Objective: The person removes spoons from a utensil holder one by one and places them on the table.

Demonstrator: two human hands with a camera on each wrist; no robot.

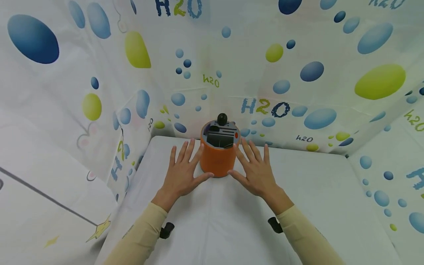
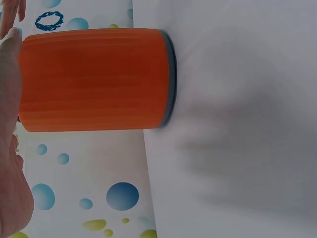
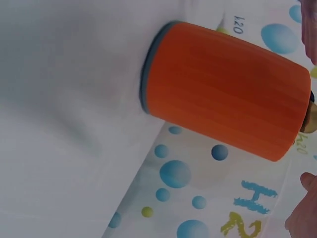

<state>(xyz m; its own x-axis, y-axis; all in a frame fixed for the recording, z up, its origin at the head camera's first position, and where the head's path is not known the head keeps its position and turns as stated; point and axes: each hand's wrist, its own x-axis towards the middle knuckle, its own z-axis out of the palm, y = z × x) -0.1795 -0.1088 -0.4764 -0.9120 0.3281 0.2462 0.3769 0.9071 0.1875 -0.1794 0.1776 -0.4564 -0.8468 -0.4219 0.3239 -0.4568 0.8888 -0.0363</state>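
An orange cylinder (image 1: 217,162) with a grey slotted top (image 1: 225,132) and a black round knob (image 1: 222,118) stands upright near the table's back edge. Just in front of its left side is my left hand (image 1: 181,173), fingers straight and spread, palm down. My right hand (image 1: 255,173) mirrors it at the right side, also spread with nothing held. Whether the fingertips touch the cylinder cannot be told. In the left wrist view the cylinder (image 2: 94,79) shows its smooth side and dark grey base rim. The right wrist view shows the cylinder (image 3: 223,89) too.
A white cloth (image 1: 308,184) covers the table. Behind and beside it hang white sheets (image 1: 245,59) printed with blue and green dots and H2O lettering. Small black wrist cameras (image 1: 167,230) sit below both sleeves.
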